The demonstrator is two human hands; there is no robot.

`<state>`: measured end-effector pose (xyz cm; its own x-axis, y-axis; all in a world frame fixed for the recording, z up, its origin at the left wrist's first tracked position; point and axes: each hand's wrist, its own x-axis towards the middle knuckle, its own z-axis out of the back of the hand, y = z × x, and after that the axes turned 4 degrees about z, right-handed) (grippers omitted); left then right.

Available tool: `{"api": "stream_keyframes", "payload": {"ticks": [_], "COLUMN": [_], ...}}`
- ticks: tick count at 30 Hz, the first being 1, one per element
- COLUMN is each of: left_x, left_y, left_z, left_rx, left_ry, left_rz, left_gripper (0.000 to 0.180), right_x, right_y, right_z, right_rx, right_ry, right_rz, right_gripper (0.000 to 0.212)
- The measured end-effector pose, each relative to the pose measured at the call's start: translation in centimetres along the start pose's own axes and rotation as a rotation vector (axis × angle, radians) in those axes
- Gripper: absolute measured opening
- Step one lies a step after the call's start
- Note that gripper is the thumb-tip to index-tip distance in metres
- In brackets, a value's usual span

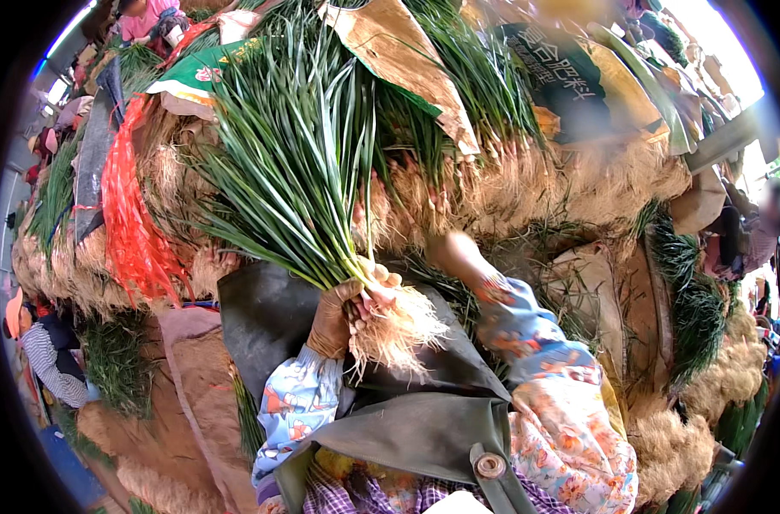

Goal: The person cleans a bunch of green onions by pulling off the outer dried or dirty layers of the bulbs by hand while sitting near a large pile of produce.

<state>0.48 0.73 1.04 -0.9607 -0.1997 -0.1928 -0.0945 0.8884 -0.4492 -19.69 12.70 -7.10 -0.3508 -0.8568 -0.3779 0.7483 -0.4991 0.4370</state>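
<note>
- The left hand (343, 319) has its grip wrapped around the base of a green leafy bunch (300, 184), pale roots (399, 332) sticking out to the right.
- That bunch is held in front of a row of rooted plants (527, 184).
- The right hand (455, 255) is near the row, apart from the bunch (too blurred to tell how its grip stands).
- Red plastic strips (137, 210) hang at the left.
</note>
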Motion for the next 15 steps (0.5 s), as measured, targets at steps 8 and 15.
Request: {"api": "stream_keyframes", "payload": {"ticks": [8, 15], "left_x": [0.4, -0.2], "left_y": [-0.4, -0.3], "left_z": [-0.1, -0.1], "left_rx": [0.067, 0.139], "left_ry": [-0.038, -0.108], "left_rz": [0.052, 0.063], "left_gripper": [0.053, 0.038], "right_x": [3.5, 3.8], "right_y": [7.4, 3.4], "right_z": [6.2, 6.0], "right_rx": [-0.110, 0.032], "right_ry": [-0.345, -0.498], "right_rz": [-0.169, -0.149], "right_gripper": [0.025, 0.029]}}
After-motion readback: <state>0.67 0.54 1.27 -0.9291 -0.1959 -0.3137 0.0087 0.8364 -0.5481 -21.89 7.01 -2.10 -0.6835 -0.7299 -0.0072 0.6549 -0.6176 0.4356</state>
